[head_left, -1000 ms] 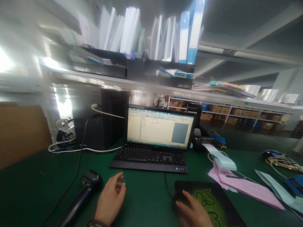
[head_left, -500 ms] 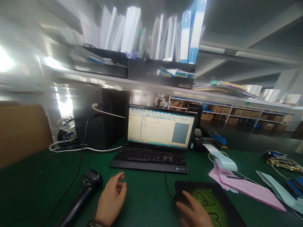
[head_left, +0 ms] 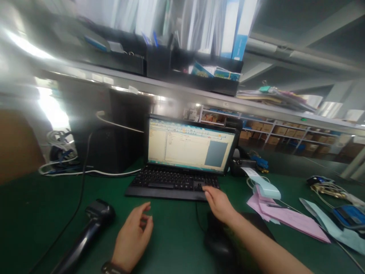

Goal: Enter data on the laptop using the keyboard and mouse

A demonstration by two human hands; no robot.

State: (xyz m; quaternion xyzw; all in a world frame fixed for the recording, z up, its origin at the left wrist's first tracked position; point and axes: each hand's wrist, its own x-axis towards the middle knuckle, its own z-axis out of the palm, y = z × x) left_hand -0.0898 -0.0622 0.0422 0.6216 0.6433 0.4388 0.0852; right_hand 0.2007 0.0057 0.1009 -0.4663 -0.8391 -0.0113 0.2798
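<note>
My right hand (head_left: 219,203) reaches forward over the green table, its fingertips at the front right edge of the black keyboard (head_left: 171,182); the fingers are stretched and hold nothing. The black mouse (head_left: 218,243) lies under my right forearm on a dark mouse pad (head_left: 258,228). My left hand (head_left: 134,236) rests on the table with loosely curled fingers, holding nothing, just right of a black handheld barcode scanner (head_left: 88,232). A monitor (head_left: 189,146) with a spreadsheet-like window stands behind the keyboard.
A black computer tower (head_left: 114,133) and white cables (head_left: 57,160) stand at the back left. A label printer (head_left: 242,163) feeds a pale blue strip (head_left: 264,186). Pink papers (head_left: 288,217) and small devices lie at the right. A shelf with binders (head_left: 228,26) hangs overhead.
My right hand has left the mouse and moved forward to the keyboard's front right edge. The view has tilted slightly down. My left hand stays in place.
</note>
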